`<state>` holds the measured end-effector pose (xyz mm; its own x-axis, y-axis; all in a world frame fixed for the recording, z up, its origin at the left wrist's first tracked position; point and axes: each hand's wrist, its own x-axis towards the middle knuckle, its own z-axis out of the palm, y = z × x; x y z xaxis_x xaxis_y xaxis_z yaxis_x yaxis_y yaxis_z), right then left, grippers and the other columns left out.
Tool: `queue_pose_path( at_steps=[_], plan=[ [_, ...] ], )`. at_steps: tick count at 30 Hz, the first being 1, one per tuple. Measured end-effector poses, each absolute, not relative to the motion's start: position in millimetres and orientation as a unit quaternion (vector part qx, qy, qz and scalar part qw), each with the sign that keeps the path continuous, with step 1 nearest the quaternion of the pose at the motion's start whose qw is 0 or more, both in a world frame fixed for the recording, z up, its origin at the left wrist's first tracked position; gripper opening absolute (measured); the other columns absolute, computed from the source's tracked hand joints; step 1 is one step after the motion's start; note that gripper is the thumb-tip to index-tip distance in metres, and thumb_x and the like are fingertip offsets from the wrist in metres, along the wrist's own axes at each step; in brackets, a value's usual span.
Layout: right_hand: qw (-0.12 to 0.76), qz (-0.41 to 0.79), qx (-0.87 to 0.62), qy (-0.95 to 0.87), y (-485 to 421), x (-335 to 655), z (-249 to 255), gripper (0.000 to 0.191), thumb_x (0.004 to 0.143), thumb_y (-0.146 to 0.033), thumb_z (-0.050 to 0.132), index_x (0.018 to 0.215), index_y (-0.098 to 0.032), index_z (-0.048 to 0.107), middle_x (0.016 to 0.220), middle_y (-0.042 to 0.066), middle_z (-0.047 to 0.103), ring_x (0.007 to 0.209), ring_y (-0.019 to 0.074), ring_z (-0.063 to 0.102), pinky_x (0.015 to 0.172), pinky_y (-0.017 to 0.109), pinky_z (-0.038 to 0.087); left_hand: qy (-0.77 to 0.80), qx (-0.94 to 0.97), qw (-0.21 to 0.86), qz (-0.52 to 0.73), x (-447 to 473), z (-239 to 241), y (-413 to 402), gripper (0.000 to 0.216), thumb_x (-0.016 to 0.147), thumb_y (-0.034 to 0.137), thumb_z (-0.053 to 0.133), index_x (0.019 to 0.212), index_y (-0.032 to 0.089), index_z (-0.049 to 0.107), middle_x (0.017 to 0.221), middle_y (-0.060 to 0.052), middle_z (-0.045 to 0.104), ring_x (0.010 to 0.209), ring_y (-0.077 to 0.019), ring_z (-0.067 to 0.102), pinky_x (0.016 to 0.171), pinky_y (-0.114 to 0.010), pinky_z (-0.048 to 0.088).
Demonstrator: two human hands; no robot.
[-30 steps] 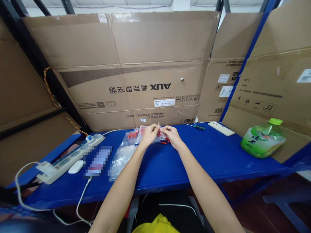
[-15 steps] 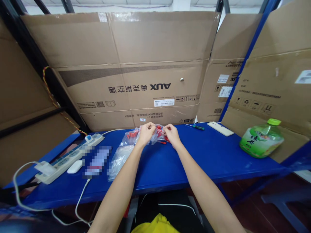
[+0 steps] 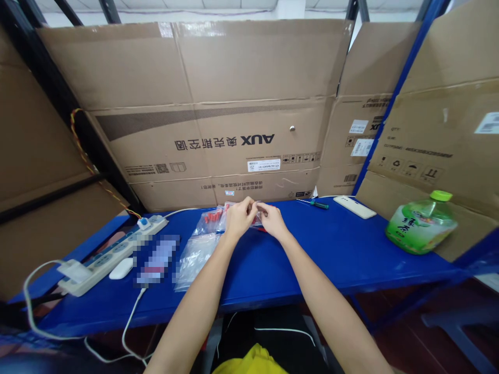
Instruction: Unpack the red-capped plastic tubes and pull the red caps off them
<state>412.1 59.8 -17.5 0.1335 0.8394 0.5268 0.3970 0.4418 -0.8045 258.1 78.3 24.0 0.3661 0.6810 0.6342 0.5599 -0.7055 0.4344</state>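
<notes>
My left hand [image 3: 239,217] and my right hand [image 3: 273,220] meet at the back middle of the blue table, fingertips pinched close together. Both grip the top edge of a small clear plastic bag [image 3: 257,221] with red pieces inside, mostly hidden by my fingers. To the left, another clear bag holding red pieces [image 3: 212,215] lies flat. Nearer to me is a pile of clear plastic bags [image 3: 197,254], partly behind my left forearm. Some red shows under my right hand, too covered to make out.
A power strip [image 3: 117,252], a white charging case [image 3: 121,268] and a blurred-out phone [image 3: 158,259] with a cable lie left. A green screwdriver [image 3: 317,204], a white phone-shaped slab [image 3: 354,206] and a green bottle [image 3: 421,223] are right. Cardboard [image 3: 241,67] walls the back.
My hands have come together, the left moving right and the right moving slightly left along the bag's edge. The bag's red pieces are now mostly covered by my fingers.
</notes>
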Motion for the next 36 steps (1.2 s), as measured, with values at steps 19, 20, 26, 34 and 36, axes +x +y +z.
queue_pose_path(
  at_steps=[19,20,26,34,36],
  plan=[
    [0.672,0.249,-0.432,-0.548,60,410,-14,0.045,0.074,-0.026,0.067,0.119,-0.024,0.073,0.116,0.007,0.068,0.098,0.0204,0.066,0.080,0.030,0.057,0.253,0.458,0.634,0.569,272,3,105,0.049,0.077,0.047,0.083,0.114,0.018,0.068,0.118,-0.011,0.075,0.101,-0.0195,0.072,0.088,-0.030,0.055],
    [0.661,0.216,-0.454,-0.557,61,411,-15,0.046,0.074,-0.026,0.068,0.120,-0.024,0.073,0.112,0.007,0.065,0.091,0.0191,0.064,0.075,0.029,0.055,0.249,0.456,0.635,0.572,272,2,106,0.050,0.077,0.045,0.083,0.116,0.018,0.067,0.119,-0.011,0.075,0.102,-0.0199,0.072,0.088,-0.031,0.055],
    [0.618,0.221,-0.477,-0.585,63,413,-19,0.051,0.069,-0.034,0.080,0.117,-0.020,0.071,0.076,-0.005,0.048,0.062,0.0119,0.044,0.063,0.026,0.044,0.240,0.450,0.626,0.590,275,-2,107,0.047,0.083,0.040,0.078,0.125,0.021,0.065,0.124,-0.010,0.073,0.109,-0.0214,0.071,0.091,-0.032,0.056],
    [0.633,0.330,-0.444,-0.542,63,399,-22,0.053,0.066,-0.039,0.083,0.111,-0.017,0.064,0.056,-0.012,0.047,0.054,0.0094,0.044,0.056,0.023,0.037,0.163,0.325,0.681,0.636,283,1,107,0.035,0.084,0.028,0.078,0.117,0.021,0.067,0.103,-0.004,0.077,0.097,-0.0185,0.072,0.096,-0.033,0.054],
    [0.644,0.362,-0.432,-0.517,63,395,-21,0.058,0.064,-0.039,0.085,0.114,-0.017,0.063,0.059,-0.011,0.052,0.053,0.0094,0.047,0.054,0.023,0.038,0.162,0.323,0.678,0.640,281,5,105,0.034,0.086,0.030,0.076,0.118,0.021,0.067,0.107,-0.006,0.077,0.100,-0.0196,0.072,0.098,-0.035,0.054]
  ],
)
